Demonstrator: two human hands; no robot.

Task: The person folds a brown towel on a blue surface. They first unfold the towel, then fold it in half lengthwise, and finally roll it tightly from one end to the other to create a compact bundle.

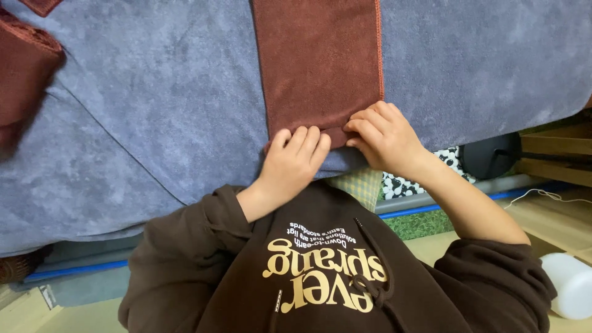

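1. The brown towel (317,61) lies flat as a long strip on the blue-grey blanket (154,111), running from the far edge of the view down to the blanket's near edge, where its short hem ends right at my fingers.
2. My left hand (295,161) rests at the towel's near-left corner, fingers curled together and pressed onto the hem; I cannot tell whether it pinches the cloth or only pins it.
3. My right hand (383,137) sits at the near-right corner, fingers bent close and nipping the edge beside the stitched side seam.
4. Another piece of brown cloth (24,68) lies bunched at the blanket's left edge, well apart from my hands.
5. Below the blanket's near edge I see my brown hooded sweatshirt (320,271), a patterned black-and-white fabric (410,182), a dark round object (491,155) and a white cylinder (570,285) at the right.
6. Risk, as I judge it: the plush blanket could drag the towel, so uneven pull from the two corners might skew it or leave wrinkles, and a shallow finger grip could let a corner slip.
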